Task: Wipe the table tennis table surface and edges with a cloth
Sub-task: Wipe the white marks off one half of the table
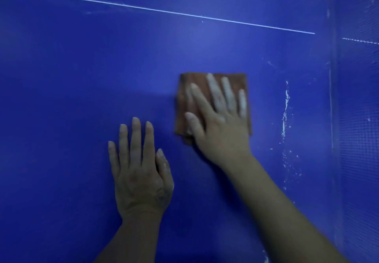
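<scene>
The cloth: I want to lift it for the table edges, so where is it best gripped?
Probably by the left edge of the cloth, pinched from the left by the left hand: it lies folded flat, the right hand covers its middle, and that edge shows bare.

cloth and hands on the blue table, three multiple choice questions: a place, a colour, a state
1. From the cloth, the white smears lie: A left B right C underneath
2. The cloth is: A green B brown C white
3. The left hand is: A gripping the cloth B a fist C flat on the table

Answers: 1 B, smears sit between cloth and net. 2 B, brown fabric shows round the right hand. 3 C, straight fingers rest on bare blue.
</scene>
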A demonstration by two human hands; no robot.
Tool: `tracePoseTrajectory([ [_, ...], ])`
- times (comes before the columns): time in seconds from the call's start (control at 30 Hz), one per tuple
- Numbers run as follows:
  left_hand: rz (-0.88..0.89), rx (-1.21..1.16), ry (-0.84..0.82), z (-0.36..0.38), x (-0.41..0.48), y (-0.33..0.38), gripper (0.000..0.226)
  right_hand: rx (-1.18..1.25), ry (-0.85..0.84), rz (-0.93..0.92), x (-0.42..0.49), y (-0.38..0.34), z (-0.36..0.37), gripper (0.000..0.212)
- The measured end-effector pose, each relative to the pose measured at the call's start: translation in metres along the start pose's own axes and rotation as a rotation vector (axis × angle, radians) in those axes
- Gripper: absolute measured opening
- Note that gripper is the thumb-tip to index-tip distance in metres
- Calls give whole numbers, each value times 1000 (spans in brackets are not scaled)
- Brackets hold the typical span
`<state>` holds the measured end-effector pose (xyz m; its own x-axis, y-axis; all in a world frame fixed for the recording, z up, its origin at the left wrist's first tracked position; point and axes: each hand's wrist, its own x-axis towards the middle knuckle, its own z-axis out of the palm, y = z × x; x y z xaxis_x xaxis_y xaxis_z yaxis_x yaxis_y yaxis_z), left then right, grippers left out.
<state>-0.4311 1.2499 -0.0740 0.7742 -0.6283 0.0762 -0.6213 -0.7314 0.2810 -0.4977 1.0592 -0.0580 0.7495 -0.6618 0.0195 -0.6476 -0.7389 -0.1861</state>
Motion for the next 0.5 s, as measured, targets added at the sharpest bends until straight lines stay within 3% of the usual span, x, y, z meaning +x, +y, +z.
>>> tracePoseTrajectory([
  [0.1, 1, 15, 6, 2, 0, -1, 63, -6, -16, -85, 58, -18, 6, 64],
  [0.27, 8, 1, 17, 3, 0, -1, 62, 8, -40, 12, 121, 28, -4, 65],
  [0.5, -2, -15, 5, 3, -1, 0, 62, 17, -11, 254, 33, 85, -15, 65],
])
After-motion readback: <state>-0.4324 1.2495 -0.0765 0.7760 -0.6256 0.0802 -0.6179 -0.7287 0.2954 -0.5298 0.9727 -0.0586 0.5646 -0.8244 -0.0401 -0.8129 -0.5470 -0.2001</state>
